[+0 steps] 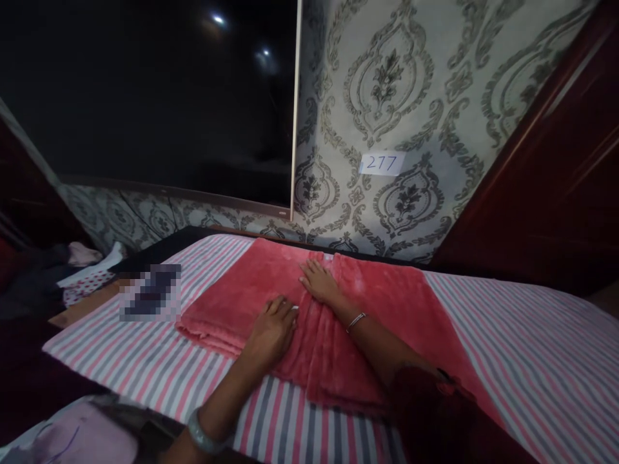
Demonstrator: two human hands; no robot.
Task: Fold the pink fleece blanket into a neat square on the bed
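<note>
Two hands: both lie flat, fingers spread, grasping nothing.
Left hand (271,328): presses the red blanket (232,296).
Right hand (320,281): rests just beyond, same blanket.
Underneath: striped sheet (532,361).

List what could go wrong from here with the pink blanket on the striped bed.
1. Both hands, the left hand and the right hand, lie flat on the pink blanket beside its bunched ridges; pressing there may set creases in instead of smoothing them.
2. The blanket's near edge lies close to the edge of the striped sheet; a pull toward the person might drag it off the bed.
3. The room is dim, so uneven edges may go unnoticed.
</note>
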